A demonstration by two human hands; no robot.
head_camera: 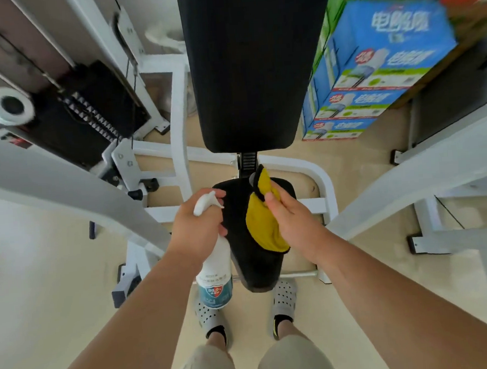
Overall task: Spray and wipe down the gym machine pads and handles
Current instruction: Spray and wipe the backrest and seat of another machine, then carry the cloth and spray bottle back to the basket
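My left hand (197, 224) grips the neck of a white spray bottle (215, 274), its nozzle pointing right over the black seat pad (250, 263). My right hand (288, 221) holds a bunched yellow cloth (263, 226) with a dark edge, hanging just above the seat pad. The long black back pad (249, 70) rises straight ahead above the seat. A white-capped handle end (6, 106) sticks in at the left.
White machine arms (74, 191) slant in on both sides of me. The weight stack (89, 114) stands at the left. Blue and green cartons (372, 71) are piled at the right. My feet in grey clogs (213, 314) stand under the seat on a beige floor.
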